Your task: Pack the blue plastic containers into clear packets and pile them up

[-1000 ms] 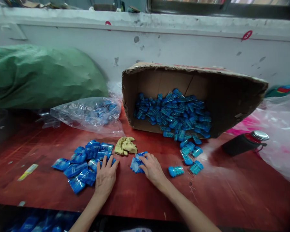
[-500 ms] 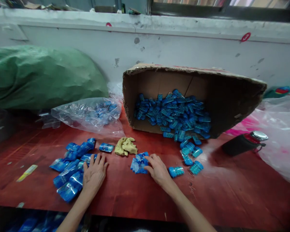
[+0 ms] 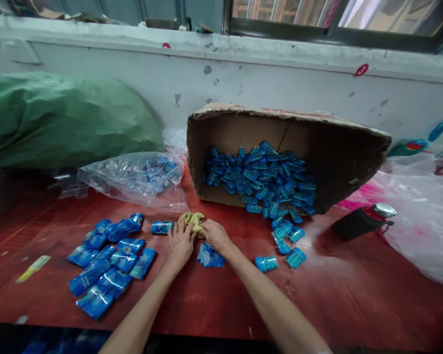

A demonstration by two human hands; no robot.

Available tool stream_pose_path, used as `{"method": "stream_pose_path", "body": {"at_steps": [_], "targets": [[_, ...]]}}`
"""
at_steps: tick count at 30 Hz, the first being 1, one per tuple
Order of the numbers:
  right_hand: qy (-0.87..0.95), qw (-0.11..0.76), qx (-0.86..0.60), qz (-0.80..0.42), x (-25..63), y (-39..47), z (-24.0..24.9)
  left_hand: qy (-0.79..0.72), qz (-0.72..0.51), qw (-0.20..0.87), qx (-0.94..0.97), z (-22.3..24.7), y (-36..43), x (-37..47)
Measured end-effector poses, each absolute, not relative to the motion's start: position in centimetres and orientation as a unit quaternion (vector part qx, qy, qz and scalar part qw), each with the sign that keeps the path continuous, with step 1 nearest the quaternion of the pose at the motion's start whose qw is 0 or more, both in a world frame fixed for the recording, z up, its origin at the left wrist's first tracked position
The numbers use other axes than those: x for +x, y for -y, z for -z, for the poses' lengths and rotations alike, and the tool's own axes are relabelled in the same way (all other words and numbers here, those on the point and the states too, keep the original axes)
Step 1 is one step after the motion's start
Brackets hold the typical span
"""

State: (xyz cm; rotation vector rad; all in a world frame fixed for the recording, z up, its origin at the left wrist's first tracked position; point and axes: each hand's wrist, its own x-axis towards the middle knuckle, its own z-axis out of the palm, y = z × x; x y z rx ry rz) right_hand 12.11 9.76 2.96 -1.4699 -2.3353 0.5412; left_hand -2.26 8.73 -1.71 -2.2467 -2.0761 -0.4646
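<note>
A crumpled yellow cloth (image 3: 193, 221) lies on the table, with both my hands at it. My left hand (image 3: 180, 243) rests on the cloth's left edge, fingers stretched and a little apart. On the other side, my right hand (image 3: 214, 237) pinches the cloth with fingers curled in; its fingertips are partly hidden. Just below sits a small pile of blue printed labels (image 3: 209, 255), near my right wrist. A blue wrapped packet (image 3: 162, 227) lies left of my left fingertips. Farther left is a spread of several blue packets (image 3: 105, 273).
A tipped cardboard box (image 3: 349, 167) spills clear blue-capped bottles (image 3: 266, 172), several on the red table (image 3: 317, 300). A dark bottle (image 3: 358, 221) leans at right beside plastic bags (image 3: 424, 216). A clear bag (image 3: 110, 174) and a green sack (image 3: 70, 118) stand back left.
My left hand has moved right from the blue packets to the cloth. My right hand has left the label pile and moved up-left, taking hold of the cloth.
</note>
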Motion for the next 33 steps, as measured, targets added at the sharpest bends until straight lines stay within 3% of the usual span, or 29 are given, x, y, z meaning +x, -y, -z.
{"method": "stream_pose_path", "body": {"at_steps": [5, 11, 13, 18, 20, 24, 29, 33], "targets": [[0.832, 0.154, -0.507, -0.162, 16.6, -4.8, -1.5, 0.66, 0.207, 0.009, -0.722, 3.0, -8.1, -2.1], [0.795, 0.168, -0.569, -0.126, 16.3, -2.7, 0.1, 0.651, 0.345, -0.046, -0.675, 0.8, -5.8, -1.7], [0.785, 0.191, -0.576, -0.125, 16.1, -2.4, -0.3, 0.641, 0.403, -0.129, -0.641, -0.1, -3.7, -1.2], [0.76, 0.28, -0.57, -0.138, 15.9, -0.6, -2.3, 0.637, 0.429, -0.507, -0.392, -0.8, 0.8, 0.9], [0.757, 0.308, -0.556, -0.152, 15.5, 0.3, -2.7, 0.598, 0.438, -0.577, -0.344, -0.7, 1.4, 1.6], [0.702, 0.392, -0.548, -0.233, 15.1, 1.2, -2.4, 0.559, 0.481, -0.608, -0.295, -0.8, 1.5, 2.1], [0.527, 0.451, -0.528, -0.49, 14.8, 0.3, -0.6, 0.55, 0.503, -0.614, -0.259, -0.3, 1.6, 2.3], [0.513, 0.464, -0.523, -0.497, 14.2, 0.0, -0.3, 0.571, 0.511, -0.594, -0.244, 0.3, 1.2, 2.7]]}}
